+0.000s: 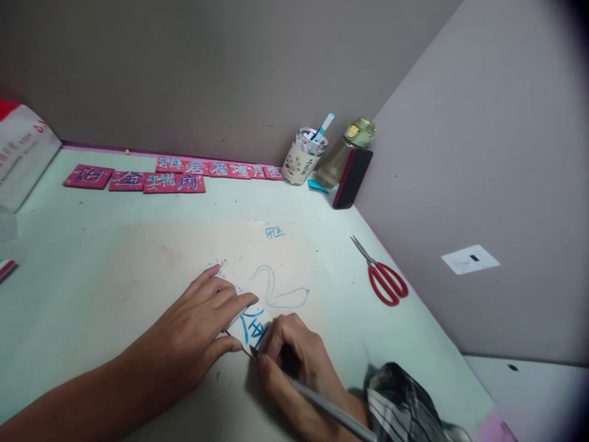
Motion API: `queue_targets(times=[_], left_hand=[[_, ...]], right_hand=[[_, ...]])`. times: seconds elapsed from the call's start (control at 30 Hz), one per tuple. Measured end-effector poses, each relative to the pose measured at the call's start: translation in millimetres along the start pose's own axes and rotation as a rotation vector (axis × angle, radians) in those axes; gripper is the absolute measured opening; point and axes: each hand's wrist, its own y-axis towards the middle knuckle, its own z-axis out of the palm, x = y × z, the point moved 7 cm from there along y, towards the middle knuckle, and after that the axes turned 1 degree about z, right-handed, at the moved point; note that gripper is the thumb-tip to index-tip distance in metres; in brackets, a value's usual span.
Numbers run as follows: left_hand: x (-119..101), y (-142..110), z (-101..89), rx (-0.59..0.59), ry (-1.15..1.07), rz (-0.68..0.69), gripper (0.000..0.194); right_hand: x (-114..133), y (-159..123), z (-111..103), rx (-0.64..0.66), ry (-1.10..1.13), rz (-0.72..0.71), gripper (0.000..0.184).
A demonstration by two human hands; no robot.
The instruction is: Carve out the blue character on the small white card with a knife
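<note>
Along the far wall — red character tiles [138, 178], laid flat in rows. Left hand [193, 331]: fingers spread narrow, pressing down a small white tile [252, 327] bearing blue strokes, mid-table near the front edge. Right hand [299, 362]: closed around a grey pen [331, 411], tip at the tile's lower edge. Risk: wet blue paint could smear under either hand. Red scissors [384, 279] lie well apart — near the table's right edge; open room is at left.

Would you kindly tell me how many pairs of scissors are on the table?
1. The red-handled scissors lie on the table near its right edge, apart from both hands; others may be hidden under the dark cloth.
</note>
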Motion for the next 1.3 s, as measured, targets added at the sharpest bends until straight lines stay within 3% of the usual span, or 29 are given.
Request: queue_targets(times=[0.4, 0.6, 0.73, 0.9, 1.0, 1.2, 1.3], left_hand=[[-1.4, -4.6, -0.7, -0.09, 0.086, -0.132, 0.041], [-7.8, -3.8, -6.9, -0.046, 0.243, -0.088, 0.067], [-5.3, -6.8, -8.7, 0.006, 0.236, -0.091, 0.066], [-9.7, -3.9, -11.3, -0.021, 0.269, -0.044, 0.061], [-15.8, 0.0, -12.8, -0.044, 0.309, -0.003, 0.061], [-18.5, 0.8, -13.2, -0.046, 0.33, 0.037, 0.063], [-12.9, -0.6, -16.1, -0.016, 0.305, 0.0, 0.054]], right_hand=[[-14.9, -4.0, 1.1, -0.082, 0.04, 0.037, 0.018], [-20.2, -4.5, 0.2, -0.105, 0.065, 0.08, 0.017], [-18.6, -3.0, -0.1, -0.098, 0.08, 0.096, 0.017], [-21.8, -1.5, -0.1, -0.08, 0.087, 0.112, 0.019], [-15.8, -1.3, -0.1, -0.066, -0.043, -0.044, 0.017], [14.7, -10.4, 12.2, 0.037, -0.605, -0.603, 0.019], [14.3, -11.8, 9.7, -0.023, -0.634, -0.671, 0.019]])
